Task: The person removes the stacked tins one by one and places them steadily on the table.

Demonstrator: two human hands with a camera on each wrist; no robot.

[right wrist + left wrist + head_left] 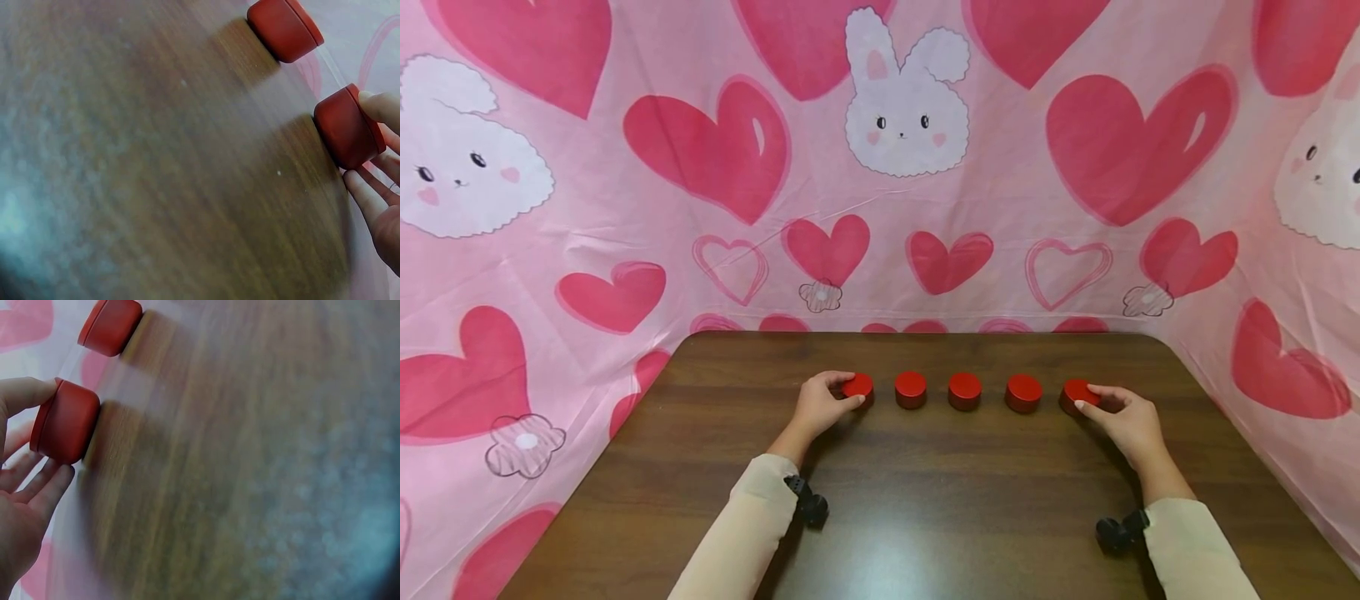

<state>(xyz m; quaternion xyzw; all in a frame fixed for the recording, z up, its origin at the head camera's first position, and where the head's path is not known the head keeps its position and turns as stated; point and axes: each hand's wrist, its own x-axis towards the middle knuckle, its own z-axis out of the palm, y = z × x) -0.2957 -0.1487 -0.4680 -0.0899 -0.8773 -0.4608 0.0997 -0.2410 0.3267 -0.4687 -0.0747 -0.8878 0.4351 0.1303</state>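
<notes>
Several round red lidded tins stand in a row across the far part of the table. My left hand [818, 406] grips the leftmost tin [858, 387], thumb on its near side and fingers behind. At the other end, my right hand [1131, 421] holds the rightmost tin [1077, 396] the same way. In the left wrist view, the thumb lies at the lid edge of the gripped tin [67, 422], whose base is on the wood. The right wrist view has the other gripped tin [347, 128] between thumb and fingers, also on the table.
Between the two hands stand a second tin [911, 390], a middle tin [964, 392] and another tin [1023, 393], spaced apart. The brown wooden table [925, 500] has rounded far corners. Pink cloth [887, 200] with hearts and rabbits hangs behind and at both sides.
</notes>
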